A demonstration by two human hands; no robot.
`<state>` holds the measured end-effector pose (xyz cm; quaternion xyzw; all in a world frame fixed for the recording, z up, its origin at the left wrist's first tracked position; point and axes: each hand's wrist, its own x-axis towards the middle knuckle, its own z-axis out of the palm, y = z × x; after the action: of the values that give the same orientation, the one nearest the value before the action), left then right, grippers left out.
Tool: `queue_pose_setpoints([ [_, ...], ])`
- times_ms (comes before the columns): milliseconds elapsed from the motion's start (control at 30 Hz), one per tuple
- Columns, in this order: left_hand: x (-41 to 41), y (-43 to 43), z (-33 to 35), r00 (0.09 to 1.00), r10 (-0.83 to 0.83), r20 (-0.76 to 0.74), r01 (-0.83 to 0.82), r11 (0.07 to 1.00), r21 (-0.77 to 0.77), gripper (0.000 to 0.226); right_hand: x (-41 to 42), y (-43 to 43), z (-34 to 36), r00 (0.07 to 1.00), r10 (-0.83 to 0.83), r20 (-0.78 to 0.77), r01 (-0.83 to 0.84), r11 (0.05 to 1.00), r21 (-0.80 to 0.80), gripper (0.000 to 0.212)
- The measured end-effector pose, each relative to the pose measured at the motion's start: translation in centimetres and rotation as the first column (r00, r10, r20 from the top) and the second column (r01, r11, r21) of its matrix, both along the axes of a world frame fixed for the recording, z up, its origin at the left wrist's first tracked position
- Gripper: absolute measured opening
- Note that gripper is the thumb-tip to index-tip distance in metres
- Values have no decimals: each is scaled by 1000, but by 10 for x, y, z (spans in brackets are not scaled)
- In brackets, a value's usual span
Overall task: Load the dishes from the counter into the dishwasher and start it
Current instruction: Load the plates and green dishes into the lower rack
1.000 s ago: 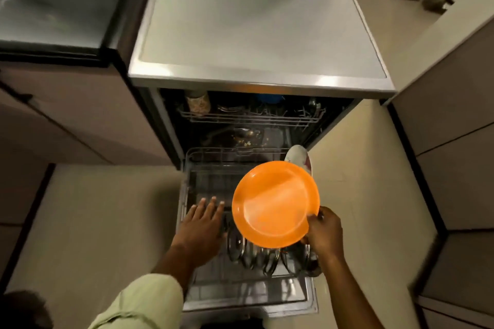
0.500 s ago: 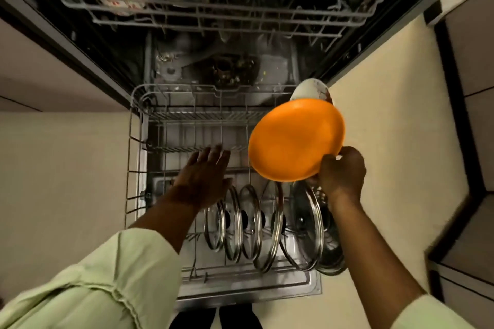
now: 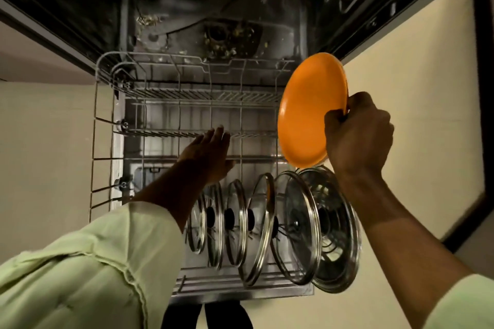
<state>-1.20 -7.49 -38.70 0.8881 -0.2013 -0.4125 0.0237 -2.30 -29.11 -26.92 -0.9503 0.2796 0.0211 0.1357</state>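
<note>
Right grip (image 3: pixel 358 136) pinches the orange plate (image 3: pixel 307 112) by its rim at centre right, tilted on edge to slot into the rack (image 3: pixel 165 91); left grip (image 3: pixel 208 155) flat, fingers straight, holding nothing (steadying the rack, perhaps).

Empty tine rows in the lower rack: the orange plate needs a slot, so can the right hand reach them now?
Probably yes: the right hand, gripping the orange plate, is beside the bare tine rows; the lids stand nearer. Only the left hand held over the rows might obstruct.
</note>
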Motion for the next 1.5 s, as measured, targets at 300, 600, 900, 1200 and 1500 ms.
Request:
queue_pose_setpoints([
  [300, 4, -11, -24, 999, 3, -37, -2, 999, 35, 77, 16, -16, -14, 997, 55, -49, -59, 995, -84, 30],
  [600, 4, -15, -31, 998, 38, -43, -37, 999, 35, 82, 22, -15, -18, 996, 72, 56, -65, 991, -120, 26],
  [900, 8, -25, -30, 991, 73, -114, -59, 991, 120, 93, 20, -9, -22, 997, 81, 15, -78, 988, -136, 24],
  [1200, 12, -29, -31, 988, 76, -137, -56, 988, 143, 104, 32, 8, -36, 995, 74, -61, -82, 985, -154, 24],
  [1500, 16, -28, -32, 991, 54, -118, -40, 992, 124, 105, 34, 26, -63, 995, -72, 75, 68, 996, 62, 46],
])
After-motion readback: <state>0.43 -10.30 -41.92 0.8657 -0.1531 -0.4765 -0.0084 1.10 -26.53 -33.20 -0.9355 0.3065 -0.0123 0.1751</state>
